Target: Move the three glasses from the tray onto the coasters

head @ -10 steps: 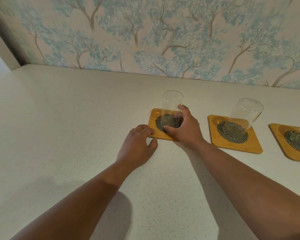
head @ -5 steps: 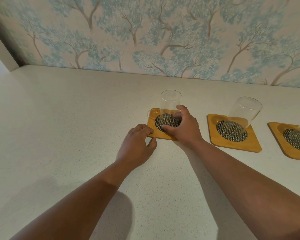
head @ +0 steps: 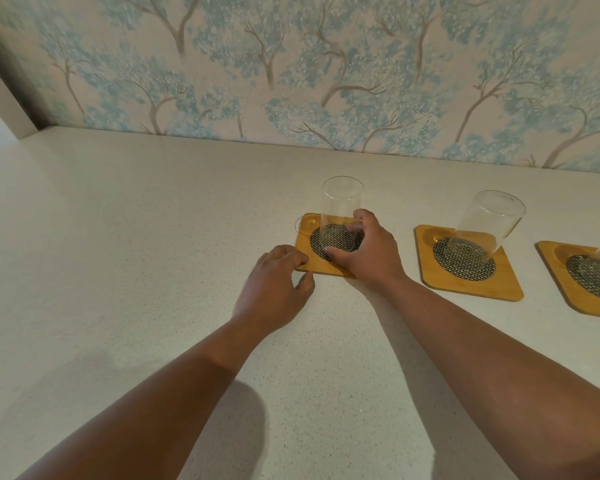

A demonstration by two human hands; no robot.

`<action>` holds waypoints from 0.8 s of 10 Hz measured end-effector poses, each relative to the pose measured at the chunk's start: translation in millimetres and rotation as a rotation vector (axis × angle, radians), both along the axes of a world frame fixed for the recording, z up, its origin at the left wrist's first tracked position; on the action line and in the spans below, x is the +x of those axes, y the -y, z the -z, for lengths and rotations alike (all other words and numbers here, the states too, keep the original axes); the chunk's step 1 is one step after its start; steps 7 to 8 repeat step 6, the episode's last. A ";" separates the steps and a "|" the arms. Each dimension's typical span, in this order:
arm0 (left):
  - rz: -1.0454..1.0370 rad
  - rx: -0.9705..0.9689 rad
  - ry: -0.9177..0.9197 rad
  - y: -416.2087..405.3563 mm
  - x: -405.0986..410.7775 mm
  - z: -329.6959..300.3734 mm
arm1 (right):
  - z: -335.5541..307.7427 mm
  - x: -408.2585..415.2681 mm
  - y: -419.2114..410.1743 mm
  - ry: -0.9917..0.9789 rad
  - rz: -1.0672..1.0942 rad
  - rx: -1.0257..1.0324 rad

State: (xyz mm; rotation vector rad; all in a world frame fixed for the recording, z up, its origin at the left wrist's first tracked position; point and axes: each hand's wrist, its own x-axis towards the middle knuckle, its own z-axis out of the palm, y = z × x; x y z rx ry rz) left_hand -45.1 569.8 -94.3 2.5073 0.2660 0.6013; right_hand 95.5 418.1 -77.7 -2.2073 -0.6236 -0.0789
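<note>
Under the right hand (head: pixel 364 251), the smooth, breakable glass (head: pixel 342 216) is gripped low near its base, while the coaster (head: pixel 321 249) is apparently steadied by the half-curled, empty left hand (head: pixel 276 289).

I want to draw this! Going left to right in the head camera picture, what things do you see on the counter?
Left hand → first coaster → first glass → right hand → second coaster → second glass → third coaster, cut off at the edge.
</note>
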 end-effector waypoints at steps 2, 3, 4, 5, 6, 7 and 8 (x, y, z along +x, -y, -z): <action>0.003 0.015 -0.001 0.2 -0.3 -0.1 | -0.5 -0.7 -0.5 -0.002 0.008 -0.011; 0.005 0.015 0.008 -1.4 0.3 -0.3 | -1.3 -3.8 -1.3 0.021 0.012 -0.015; 0.017 0.021 0.020 -0.3 0.4 1.1 | -1.0 -6.9 2.4 0.111 0.069 0.007; 0.019 0.032 0.024 -0.1 -0.8 0.0 | 0.2 -13.3 8.6 0.173 0.092 0.043; 0.005 0.057 0.034 -0.1 0.0 -1.1 | 0.8 -30.8 14.6 0.221 0.079 0.037; 0.005 0.057 0.034 -0.1 0.0 -1.1 | 0.8 -30.8 14.6 0.221 0.079 0.037; 0.005 0.057 0.034 -0.1 0.0 -1.1 | 0.8 -30.8 14.6 0.221 0.079 0.037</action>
